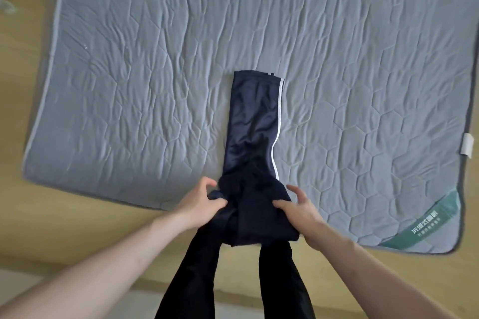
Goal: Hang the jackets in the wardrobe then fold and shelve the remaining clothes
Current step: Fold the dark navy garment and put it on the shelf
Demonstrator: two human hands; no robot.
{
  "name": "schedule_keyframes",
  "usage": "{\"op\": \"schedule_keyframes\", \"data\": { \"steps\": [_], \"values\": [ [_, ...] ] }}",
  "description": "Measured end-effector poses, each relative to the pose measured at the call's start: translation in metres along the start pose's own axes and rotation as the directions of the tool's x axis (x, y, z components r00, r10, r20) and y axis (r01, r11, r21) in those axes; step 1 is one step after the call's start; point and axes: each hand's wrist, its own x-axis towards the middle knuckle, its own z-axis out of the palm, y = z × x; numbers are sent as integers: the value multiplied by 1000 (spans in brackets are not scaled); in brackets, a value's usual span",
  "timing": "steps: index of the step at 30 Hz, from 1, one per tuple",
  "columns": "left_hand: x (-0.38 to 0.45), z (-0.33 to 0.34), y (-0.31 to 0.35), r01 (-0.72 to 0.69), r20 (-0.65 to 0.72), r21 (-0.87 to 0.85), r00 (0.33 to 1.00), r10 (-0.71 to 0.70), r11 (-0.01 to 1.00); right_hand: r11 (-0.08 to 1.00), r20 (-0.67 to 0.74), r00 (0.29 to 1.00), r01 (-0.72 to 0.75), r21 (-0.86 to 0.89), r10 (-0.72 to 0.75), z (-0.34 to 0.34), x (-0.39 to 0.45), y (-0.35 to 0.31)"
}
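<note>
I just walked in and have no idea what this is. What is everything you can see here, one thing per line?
Navy track trousers with a white side stripe: one, dark blue, lying lengthwise on the pad, near end bunched at the hands.
Quilted grey mattress pad: one, grey with a green label corner, spread on the wooden base.
Light wooden base: one, tan, showing round the pad's left and near edges.
White tag: one, on the pad's right edge.
Person's legs in black trousers: two, bottom centre.
Left hand: grips the bunched end.
Right hand: grips the bunched end.
</note>
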Motion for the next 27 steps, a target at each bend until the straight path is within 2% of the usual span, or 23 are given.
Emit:
{"op": "schedule_keyframes", "data": {
  "steps": [3,6,9,14,16,18,20,23,25,27],
  "values": [
    [11,-41,37,-99,-76,-244,994,83,965,975,-8,998,59,212,-59,-4,7,-48],
    [30,-73,69,-166,-166,-399,980,107,902,924,4,999,44,380,-49,-10,18,-94],
    [56,-98,98,-167,-202,-468,976,79,868,854,64,997,4,520,-43,-17,31,-134],
    [104,-122,130,-203,-250,-510,965,82,836,783,-22,991,117,610,-132,-25,51,-185],
    [120,-124,138,-234,-269,-447,956,120,863,794,-77,986,166,585,-150,-25,61,-192],
    [135,-121,139,-237,-274,-264,948,163,935,839,-134,978,207,503,-161,-23,69,-191],
    [148,-120,136,-182,-269,-61,950,160,981,888,-167,973,215,406,-159,-16,78,-181],
    [163,-118,137,-152,-278,124,943,181,981,952,-219,966,187,243,-134,-7,91,-150],
    [172,-121,148,-208,-342,181,903,260,961,983,-272,954,157,94,-126,-1,101,-124],
    [184,-126,168,-273,-396,269,843,364,924,991,-296,952,109,80,-81,4,108,-100]
  ]
}}
